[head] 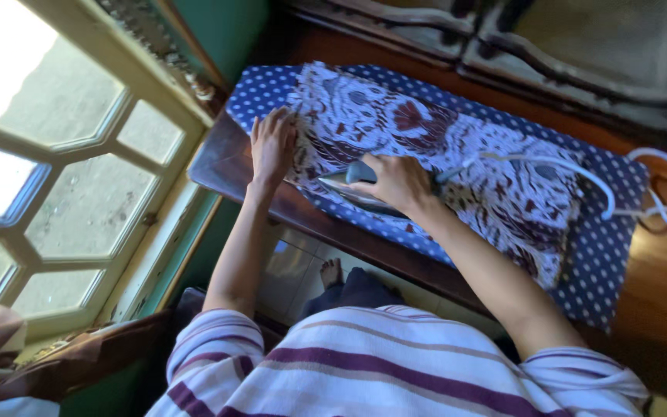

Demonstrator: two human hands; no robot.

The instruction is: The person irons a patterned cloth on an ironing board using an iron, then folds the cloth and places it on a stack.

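- Where daylight enters at the far left, a window [63, 170] with angled panes stands close beside the table [221, 158], leaving little room on that side.
- The left hand [272, 143] lies open and flat, palm down, pressing the near end of the cloth [426, 143] against the pad [604, 247].
- The right hand [397, 181] is closed around the handle of the iron [353, 185], which rests on the cloth just beside the left hand, tip pointing toward it.
- Risk: the iron's tip is near the left fingers; a push leftward could burn them.
- Risk: the cloth's lower edge hangs near the table's front edge, so a tug could drag it off.
- The cord [596, 181] runs right from the iron across the cloth and loops beyond the pad; it may snag or pull taut on a long stroke.
- Open room lies rightward along the patterned cloth; the pad's blue dotted border marks the safe limit.
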